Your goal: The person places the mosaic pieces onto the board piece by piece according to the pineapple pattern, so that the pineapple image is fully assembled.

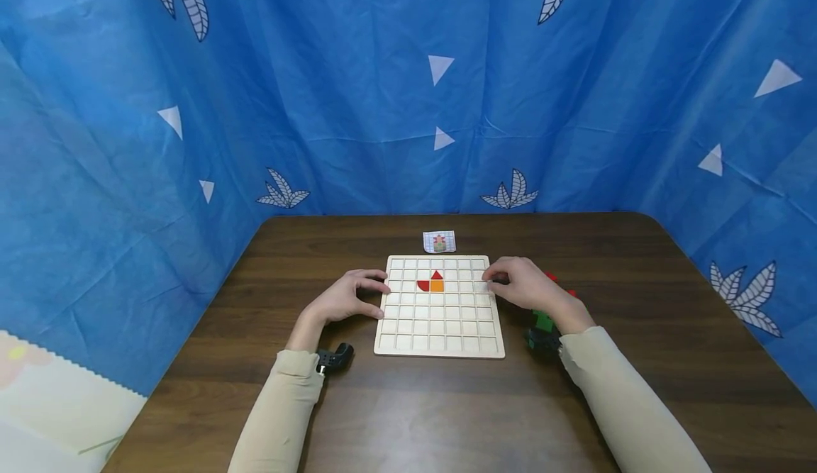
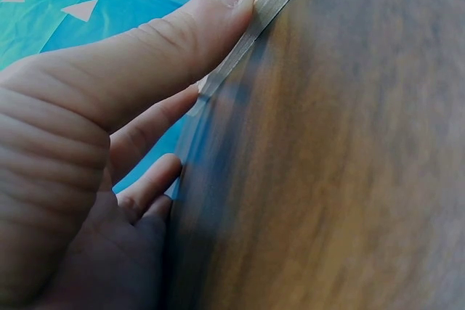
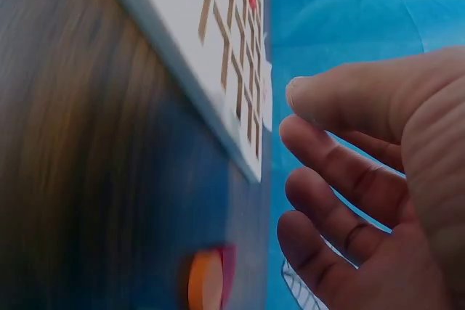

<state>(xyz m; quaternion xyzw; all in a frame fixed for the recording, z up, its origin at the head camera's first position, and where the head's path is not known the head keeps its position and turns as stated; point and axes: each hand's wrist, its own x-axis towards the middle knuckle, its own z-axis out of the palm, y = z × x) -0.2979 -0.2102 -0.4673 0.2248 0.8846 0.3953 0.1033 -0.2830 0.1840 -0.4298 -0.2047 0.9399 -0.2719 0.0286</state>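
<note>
Checking out a grid board [image 1: 429,328] on the table [image 1: 408,416]
Got a left hand [image 1: 341,299] touching its 9 o'clock edge, thumb and fingers apart, plus a right hand [image 1: 528,285] near 2, can't tell if pinching anything. Also spotting red pieces [image 1: 424,286] and an orange square [image 1: 437,286] toward 12.

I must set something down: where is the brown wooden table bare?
Free: between the beige fabric sleeves, before the cream square gridded board; also the far left corner, beyond the left hand. Crowded: right of the board, by the right hand and red and green pieces.
</note>
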